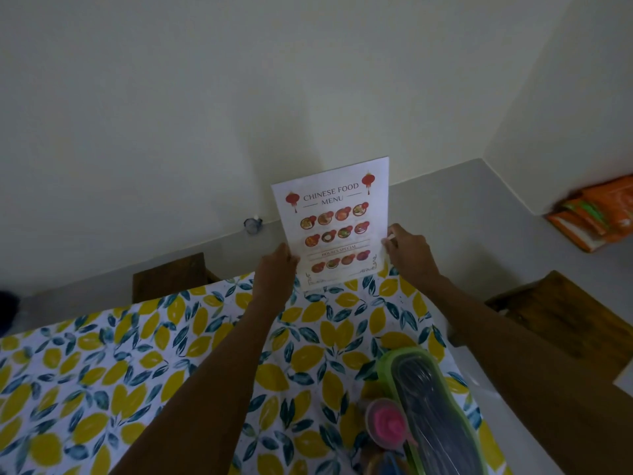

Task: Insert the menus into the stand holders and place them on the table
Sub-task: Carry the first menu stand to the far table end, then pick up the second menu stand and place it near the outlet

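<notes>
Menu [334, 222]: upright at the far edge of the surface, headed "CHINESE FOOD MENU", red lanterns in the top corners, rows of round dish photos below; leans slightly left; whether inside a clear holder cannot be told.
Left hand [275, 274]: on the menu's lower left edge, grip closed on that edge, thumb at the front.
Right hand [409, 250]: on the menu's right edge, a little higher than the left, grip pinched on the edge with fingertips.
Surface [102, 371]: covered in a white cloth printed with yellow lemons and dark green leaves.
Green-rimmed tray [435, 406]: near right part of the surface, clear cover, dark contents too blurred to name.
Pink-lidded jar [387, 423]: just left of the tray, touching or nearly so.
Wooden chairs [169, 277]: one behind the surface at left, another at right.
Orange packets [596, 214]: on the floor by the right wall.
</notes>
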`<action>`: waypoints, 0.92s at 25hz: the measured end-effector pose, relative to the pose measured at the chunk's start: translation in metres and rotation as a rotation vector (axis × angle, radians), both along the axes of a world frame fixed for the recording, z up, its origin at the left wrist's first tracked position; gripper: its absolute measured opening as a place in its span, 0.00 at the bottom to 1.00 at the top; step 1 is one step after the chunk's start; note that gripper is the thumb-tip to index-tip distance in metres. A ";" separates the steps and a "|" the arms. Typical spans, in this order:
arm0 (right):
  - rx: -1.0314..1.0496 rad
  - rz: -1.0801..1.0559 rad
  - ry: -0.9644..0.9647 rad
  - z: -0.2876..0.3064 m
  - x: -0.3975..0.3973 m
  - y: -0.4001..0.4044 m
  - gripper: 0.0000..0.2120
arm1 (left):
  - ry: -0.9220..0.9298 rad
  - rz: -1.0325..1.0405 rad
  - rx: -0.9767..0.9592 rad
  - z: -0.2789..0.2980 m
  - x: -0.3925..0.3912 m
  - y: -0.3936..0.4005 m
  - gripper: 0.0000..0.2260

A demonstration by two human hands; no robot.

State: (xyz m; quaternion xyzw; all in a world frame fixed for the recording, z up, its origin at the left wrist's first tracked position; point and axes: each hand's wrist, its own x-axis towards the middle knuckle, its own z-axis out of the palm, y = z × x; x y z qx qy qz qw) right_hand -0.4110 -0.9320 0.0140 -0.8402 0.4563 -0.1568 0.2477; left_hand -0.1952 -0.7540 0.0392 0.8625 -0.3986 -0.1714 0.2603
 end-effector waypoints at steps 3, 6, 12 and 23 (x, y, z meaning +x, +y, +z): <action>0.066 -0.018 0.068 0.009 0.004 -0.001 0.14 | -0.014 -0.018 0.100 0.008 -0.002 -0.001 0.10; 0.103 -0.064 0.128 0.022 0.004 0.006 0.19 | -0.023 -0.028 0.179 0.019 -0.008 0.003 0.17; 0.018 0.000 0.237 0.060 -0.005 0.035 0.22 | -0.385 -0.093 0.266 0.048 -0.010 0.033 0.21; -0.235 0.308 0.546 0.120 0.047 0.203 0.35 | -0.506 -0.112 0.167 0.085 0.013 0.207 0.29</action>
